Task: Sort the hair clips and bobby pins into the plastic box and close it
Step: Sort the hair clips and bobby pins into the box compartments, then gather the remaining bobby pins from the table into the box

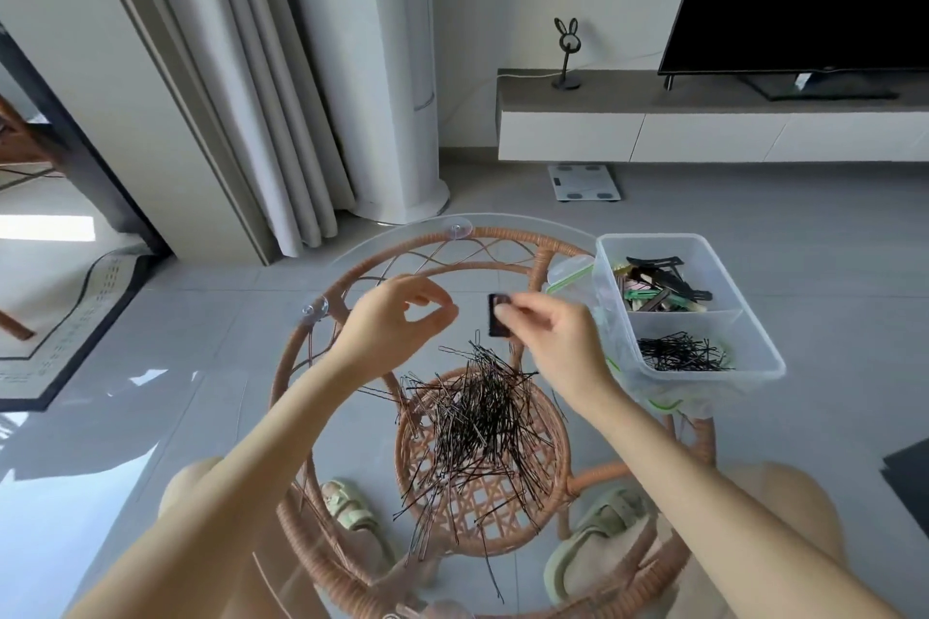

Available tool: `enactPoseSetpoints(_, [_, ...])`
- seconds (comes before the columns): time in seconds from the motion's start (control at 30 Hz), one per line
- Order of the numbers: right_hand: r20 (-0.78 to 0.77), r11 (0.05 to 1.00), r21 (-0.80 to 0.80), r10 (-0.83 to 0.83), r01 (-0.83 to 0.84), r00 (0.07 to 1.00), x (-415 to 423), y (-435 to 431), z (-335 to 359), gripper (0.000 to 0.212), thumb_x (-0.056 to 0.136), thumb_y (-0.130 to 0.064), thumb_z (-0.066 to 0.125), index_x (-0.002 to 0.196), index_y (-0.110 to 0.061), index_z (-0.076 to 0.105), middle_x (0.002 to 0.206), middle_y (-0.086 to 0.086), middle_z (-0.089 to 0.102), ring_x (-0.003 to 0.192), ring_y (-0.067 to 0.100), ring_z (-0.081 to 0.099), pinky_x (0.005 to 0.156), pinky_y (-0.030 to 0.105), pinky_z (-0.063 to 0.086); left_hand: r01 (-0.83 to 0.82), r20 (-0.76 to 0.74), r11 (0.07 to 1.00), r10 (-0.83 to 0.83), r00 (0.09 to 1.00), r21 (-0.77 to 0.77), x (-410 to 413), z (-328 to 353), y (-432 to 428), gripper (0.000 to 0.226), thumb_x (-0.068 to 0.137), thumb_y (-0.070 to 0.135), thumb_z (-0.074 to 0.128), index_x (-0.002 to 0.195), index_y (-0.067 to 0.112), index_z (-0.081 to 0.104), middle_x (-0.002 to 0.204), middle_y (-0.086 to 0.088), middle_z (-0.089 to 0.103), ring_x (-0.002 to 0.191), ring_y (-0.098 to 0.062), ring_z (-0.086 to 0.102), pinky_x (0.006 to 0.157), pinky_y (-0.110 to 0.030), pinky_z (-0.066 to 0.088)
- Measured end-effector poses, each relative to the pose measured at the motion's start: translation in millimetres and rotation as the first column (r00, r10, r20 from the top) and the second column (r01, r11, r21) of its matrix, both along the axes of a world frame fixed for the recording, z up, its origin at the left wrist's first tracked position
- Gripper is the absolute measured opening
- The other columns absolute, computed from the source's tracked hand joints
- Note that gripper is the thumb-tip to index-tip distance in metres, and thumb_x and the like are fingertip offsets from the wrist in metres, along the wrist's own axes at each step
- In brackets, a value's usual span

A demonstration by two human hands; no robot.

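Observation:
A clear plastic box (759, 337) stands on the right side of the glass table top. Its far compartment holds several hair clips (658, 287); its near compartment holds a bunch of black bobby pins (681, 353). A big loose pile of black bobby pins (477, 417) lies in the middle of the table. My right hand (553, 337) pinches a small dark rectangular hair clip (496, 315) above the pile, left of the box. My left hand (397, 322) hovers beside it, thumb and forefinger curled into a ring with nothing visible between them.
The box's lid (570, 272) with green clasps lies under and behind the box. The round glass top (382, 241) rests on a rattan frame (513, 236) with suction cups. My knees and sandalled feet (349, 505) show below the glass. A TV stand lies beyond.

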State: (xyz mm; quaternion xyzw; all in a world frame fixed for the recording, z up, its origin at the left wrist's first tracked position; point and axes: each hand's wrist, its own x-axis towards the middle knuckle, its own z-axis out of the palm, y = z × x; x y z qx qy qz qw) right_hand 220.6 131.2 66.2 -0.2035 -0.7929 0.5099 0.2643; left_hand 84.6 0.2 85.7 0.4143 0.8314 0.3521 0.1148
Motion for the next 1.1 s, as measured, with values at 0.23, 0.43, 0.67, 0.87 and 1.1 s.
enactPoseSetpoints(0.23, [-0.169,0.922,-0.196,-0.366,0.333,0.915,34.5,69.3,34.5,0.017,0.094,-0.01,0.045,0.081,-0.018,0.052,0.071,0.012,0.066,0.053,0.018,0.063,0.043,0.025,0.048,-0.091,0.074,0.996,0.091,0.993,0.006,-7.1,-27.4,-3.6,0.008,0.085,0.024,0.062,0.091,0.026,0.067,0.106,0.004,0.069,0.103,-0.015,0.063,0.098,-0.034,0.048])
enactPoseSetpoints(0.43, [0.232,0.753,0.509,-0.587,0.417,0.775,52.2,147.0,33.5,0.021,0.088,-0.02,0.048,0.084,-0.011,0.067,0.088,0.013,0.072,0.082,0.035,0.064,0.071,0.037,0.049,-0.186,-0.184,0.978,0.165,0.969,-0.1,-3.4,-53.2,-10.6,0.035,0.086,0.046,0.054,0.111,0.024,0.066,0.132,0.0,0.057,0.107,-0.026,0.063,0.098,-0.038,0.045])
enactPoseSetpoints(0.67, [0.082,0.931,0.356,-0.116,0.079,0.99,59.2,34.2,-1.8,0.029,0.093,-0.025,0.045,0.109,-0.01,0.064,0.109,0.0,0.067,0.099,0.009,0.062,0.087,0.014,0.046,-0.414,-0.213,0.875,0.367,0.905,-0.251,-0.3,-92.8,-46.9,0.056,0.089,0.062,0.024,0.131,0.035,0.05,0.155,-0.002,0.022,0.145,-0.029,0.014,0.118,-0.05,0.001])
enactPoseSetpoints(0.87, [0.433,0.931,0.36,-0.112,-0.058,0.894,11.5,11.5,-70.6,0.052,0.097,-0.034,0.031,0.142,-0.008,0.024,0.152,0.009,0.023,0.142,0.018,0.015,0.114,0.027,0.009,-0.226,-0.152,0.945,0.193,0.969,-0.237,16.4,-98.6,-20.6,0.079,0.075,0.068,-0.005,0.143,0.038,0.023,0.156,0.001,0.008,0.146,-0.021,-0.003,0.118,-0.036,-0.007])
enactPoseSetpoints(1.1, [0.382,0.924,0.342,0.028,-0.169,0.924,-23.4,-12.8,-73.8,0.042,0.098,-0.019,0.033,0.14,-0.013,0.032,0.147,0.009,0.036,0.137,0.024,0.028,0.115,0.036,0.018,-0.058,0.055,0.99,0.066,0.996,-0.127,30.3,-85.3,24.9,0.048,0.1,0.038,0.014,0.145,0.024,0.023,0.155,0.003,0.023,0.145,-0.009,0.009,0.121,-0.029,0.002])
